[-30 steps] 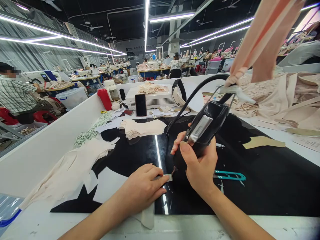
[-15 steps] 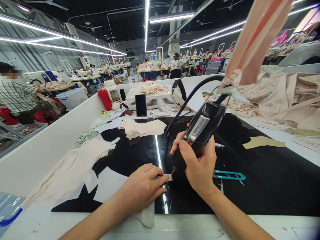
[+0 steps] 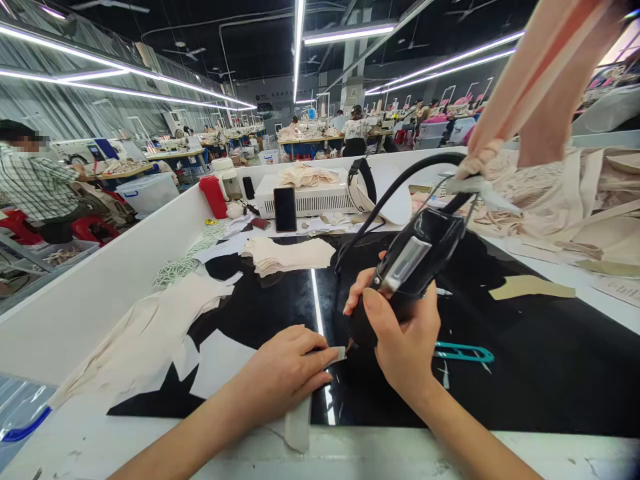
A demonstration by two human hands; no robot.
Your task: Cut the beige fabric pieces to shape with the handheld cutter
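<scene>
My right hand [image 3: 405,340] grips a black hand-held cutting tool [image 3: 413,263] with a silver plate on its side; its tip points down at the black glass work surface [image 3: 540,360]. A black cable [image 3: 395,187] arcs from the tool's rear, tied up with a beige fabric band [image 3: 530,87]. My left hand [image 3: 285,373] lies flat and presses a narrow pale strip [image 3: 300,420] onto the surface, fingertips at the strip's end right next to the tool tip.
Teal thread snips [image 3: 463,353] lie just right of my right hand. Beige fabric pieces [image 3: 287,255] are stacked further back, more fabric [image 3: 150,333] at left and heaped at right [image 3: 565,193]. A phone [image 3: 285,209] leans on a white box; a red bottle [image 3: 213,196] stands nearby. A person [image 3: 35,187] sits at left.
The view has shifted slightly; both hands and the tool stay in nearly the same place at the strip's end.
</scene>
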